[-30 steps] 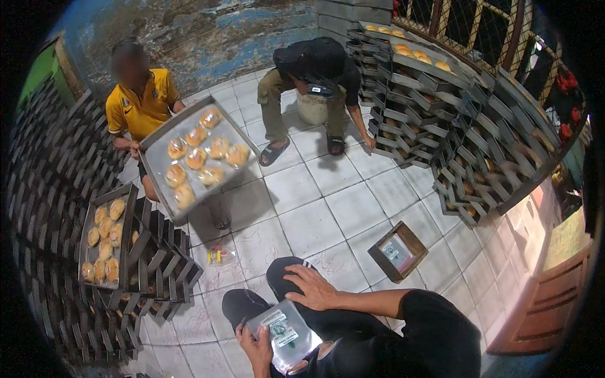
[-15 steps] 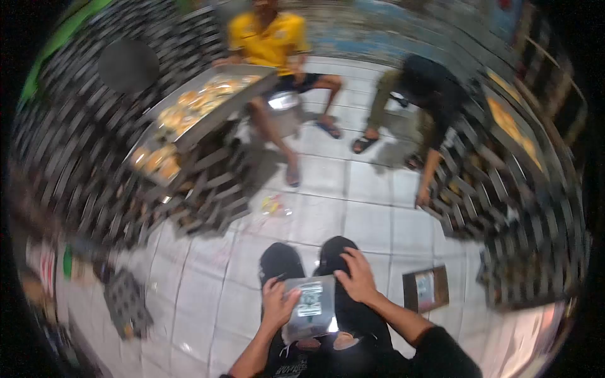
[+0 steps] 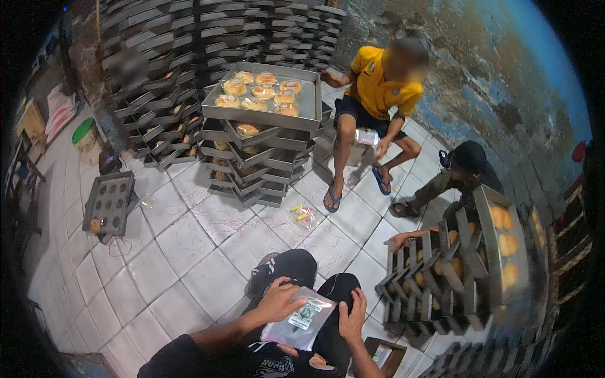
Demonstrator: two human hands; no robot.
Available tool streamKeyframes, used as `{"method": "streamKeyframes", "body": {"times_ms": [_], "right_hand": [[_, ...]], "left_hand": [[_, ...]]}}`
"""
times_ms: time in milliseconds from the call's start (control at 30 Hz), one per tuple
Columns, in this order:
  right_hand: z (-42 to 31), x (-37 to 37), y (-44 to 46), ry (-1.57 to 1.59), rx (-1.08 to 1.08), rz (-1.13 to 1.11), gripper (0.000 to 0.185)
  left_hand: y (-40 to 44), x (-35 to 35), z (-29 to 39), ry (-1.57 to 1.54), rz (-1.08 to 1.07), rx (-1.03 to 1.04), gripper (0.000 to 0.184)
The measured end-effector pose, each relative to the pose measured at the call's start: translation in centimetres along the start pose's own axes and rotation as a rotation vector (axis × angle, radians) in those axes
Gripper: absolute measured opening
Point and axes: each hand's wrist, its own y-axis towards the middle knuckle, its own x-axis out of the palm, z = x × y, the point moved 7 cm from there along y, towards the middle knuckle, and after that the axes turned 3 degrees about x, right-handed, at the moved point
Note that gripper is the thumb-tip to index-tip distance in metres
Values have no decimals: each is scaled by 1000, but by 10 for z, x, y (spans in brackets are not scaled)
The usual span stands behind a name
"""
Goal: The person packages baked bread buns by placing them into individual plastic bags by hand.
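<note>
A stack of clear plastic bags [image 3: 320, 332] with a green-and-white print lies on my lap, tilted across my thighs. My left hand [image 3: 277, 305] grips it by its left upper side, thumb and fingers over the plastic. On my right knee rests my right hand [image 3: 353, 317], fingers apart and holding nothing, just right of the bags. Dark trousers with torn knees show under the stack. Low on the floor to my right is a small brown box [image 3: 392, 360] with a similar printed packet in it, partly cut off by my arm.
Stacked metal trays [image 3: 217, 112] with wrapped buns stand ahead. A person in a yellow shirt [image 3: 378, 82] sits beside them holding a packet. Another person [image 3: 466, 170] crouches by more bun trays [image 3: 484, 227] at right. A round-welled baking pan [image 3: 107, 214] lies left.
My view has turned left, so the tray stacks and co-workers appear further right. My left hand still holds the bags, and my right hand stays on the knee.
</note>
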Motion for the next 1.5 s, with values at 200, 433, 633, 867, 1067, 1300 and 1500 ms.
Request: {"method": "streamKeyframes", "body": {"times_ms": [200,433,633,867,1067,1300,1500], "right_hand": [[-6,2,1,-23,-8,-26,61],[-10,7,2,-14,-29,-49,58],[-10,10,2,-5,-52,-47,56],[-6,8,2,19,-40,-33,59],[-8,3,1,41,-42,-23,58],[-3,2,-1,83,-57,0,57],[-3,-1,0,85,-50,1,59]], "left_hand": [[1,1,-2,-11,-34,-13,48],[-3,-2,-2,15,10,-39,45],[-3,-7,0,-14,-22,-58,35],[0,-10,3,-11,-43,-78,32],[4,-10,13,-20,-43,-22,29],[6,-5,12,-27,-140,-110,27],[-1,3,-3,-32,-132,-116,28]]}}
